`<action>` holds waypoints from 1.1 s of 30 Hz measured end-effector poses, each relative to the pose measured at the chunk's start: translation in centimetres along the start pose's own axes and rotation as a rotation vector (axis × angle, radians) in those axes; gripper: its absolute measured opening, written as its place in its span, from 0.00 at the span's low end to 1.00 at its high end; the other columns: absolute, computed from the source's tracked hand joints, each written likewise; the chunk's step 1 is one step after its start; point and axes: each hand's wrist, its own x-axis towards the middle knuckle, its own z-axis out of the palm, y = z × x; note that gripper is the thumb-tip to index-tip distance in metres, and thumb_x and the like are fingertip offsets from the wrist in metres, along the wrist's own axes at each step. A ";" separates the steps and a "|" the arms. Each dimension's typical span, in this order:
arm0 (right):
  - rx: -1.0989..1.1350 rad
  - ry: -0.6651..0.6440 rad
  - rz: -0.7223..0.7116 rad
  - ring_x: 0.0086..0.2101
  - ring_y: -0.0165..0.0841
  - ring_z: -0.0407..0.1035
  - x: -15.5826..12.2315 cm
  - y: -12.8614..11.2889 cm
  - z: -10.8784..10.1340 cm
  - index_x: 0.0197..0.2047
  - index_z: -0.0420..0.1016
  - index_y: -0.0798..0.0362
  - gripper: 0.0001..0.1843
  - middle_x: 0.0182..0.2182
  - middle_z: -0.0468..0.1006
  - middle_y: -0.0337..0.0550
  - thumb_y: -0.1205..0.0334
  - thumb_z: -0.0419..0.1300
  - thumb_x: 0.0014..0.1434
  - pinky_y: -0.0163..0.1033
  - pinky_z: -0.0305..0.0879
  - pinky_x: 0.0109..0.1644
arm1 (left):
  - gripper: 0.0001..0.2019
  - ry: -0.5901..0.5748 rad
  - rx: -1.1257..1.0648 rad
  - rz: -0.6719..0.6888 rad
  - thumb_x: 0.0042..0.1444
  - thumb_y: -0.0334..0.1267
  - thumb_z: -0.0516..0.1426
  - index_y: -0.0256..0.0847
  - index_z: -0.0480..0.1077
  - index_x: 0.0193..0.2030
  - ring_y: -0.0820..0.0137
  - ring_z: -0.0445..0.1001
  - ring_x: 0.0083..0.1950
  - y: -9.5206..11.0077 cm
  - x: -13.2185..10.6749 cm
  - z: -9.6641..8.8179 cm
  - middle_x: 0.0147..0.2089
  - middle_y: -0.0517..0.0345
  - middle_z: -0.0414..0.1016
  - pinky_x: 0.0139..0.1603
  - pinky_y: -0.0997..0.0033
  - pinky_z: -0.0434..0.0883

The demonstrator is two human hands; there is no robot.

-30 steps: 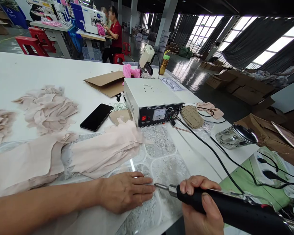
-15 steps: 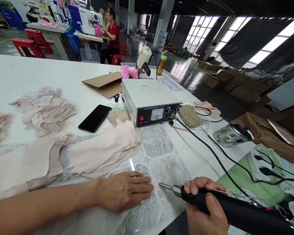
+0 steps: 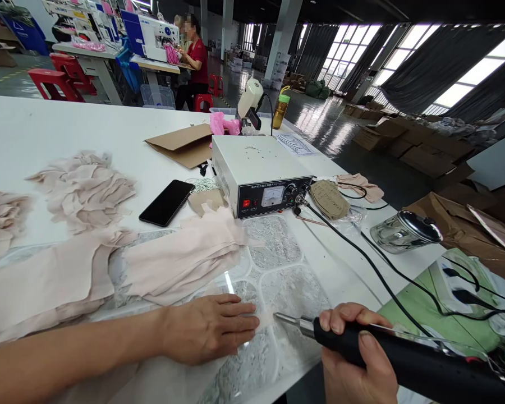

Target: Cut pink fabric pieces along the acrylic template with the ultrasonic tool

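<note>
My left hand lies flat, palm down, with fingers stretched out over thin sheer fabric on a clear, stone-patterned mat. In my right hand is a black handheld ultrasonic cutter, gripped around its handle. Its metal tip points left, close to the fingertips of my left hand and low over the mat; whether it touches cannot be seen. Beyond my left hand lies a stack of pale pink fabric pieces, with another fabric stack to its left.
A white control box with a lit red switch stands behind the mat. Around it are a black phone, folded cardboard, card templates and a glass jar. Black cables cross the table's right side. A person in red sits farther back.
The view has shifted slightly, so the table things appear a little farther right. My left hand has slid slightly left, away from the cutter tip. The cutter stays in my right hand.
</note>
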 end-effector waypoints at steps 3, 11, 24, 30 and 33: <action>0.015 -0.044 0.000 0.23 0.26 0.63 -0.3 0.0 0.6 0.32 0.68 0.52 0.03 0.26 0.66 0.36 0.63 0.57 0.53 0.35 0.66 0.26 | 0.16 0.002 -0.001 -0.008 0.71 0.34 0.46 0.31 0.67 0.58 0.61 0.63 0.66 0.0 0.0 0.2 0.61 0.46 0.70 0.64 0.61 0.62; 0.017 -0.145 0.008 0.24 0.26 0.64 -0.8 0.7 1.3 0.34 0.68 0.51 0.02 0.28 0.66 0.36 0.63 0.57 0.55 0.37 0.68 0.28 | 0.16 0.001 -0.013 -0.012 0.71 0.34 0.45 0.32 0.67 0.58 0.62 0.63 0.66 0.0 -0.1 0.2 0.62 0.47 0.69 0.64 0.62 0.62; -0.011 -0.167 0.014 0.24 0.26 0.63 -1.0 0.6 1.1 0.33 0.67 0.51 0.00 0.28 0.66 0.36 0.65 0.56 0.57 0.37 0.68 0.27 | 0.16 0.027 0.004 -0.005 0.70 0.34 0.47 0.31 0.68 0.58 0.62 0.62 0.66 -0.1 -0.4 0.6 0.62 0.48 0.68 0.65 0.62 0.61; -0.009 -0.182 0.008 0.25 0.27 0.64 -0.9 0.5 0.9 0.33 0.67 0.51 0.01 0.28 0.66 0.36 0.65 0.57 0.56 0.37 0.69 0.28 | 0.15 0.032 0.003 -0.003 0.69 0.34 0.49 0.32 0.68 0.58 0.62 0.64 0.65 -0.2 -0.3 0.5 0.61 0.45 0.70 0.64 0.63 0.63; 0.003 -0.146 0.019 0.24 0.26 0.63 -1.0 0.0 0.8 0.33 0.67 0.51 0.01 0.27 0.64 0.36 0.64 0.56 0.55 0.36 0.68 0.27 | 0.15 0.036 0.003 0.005 0.70 0.34 0.47 0.30 0.68 0.58 0.61 0.64 0.65 -0.2 -0.2 0.4 0.61 0.44 0.70 0.64 0.61 0.64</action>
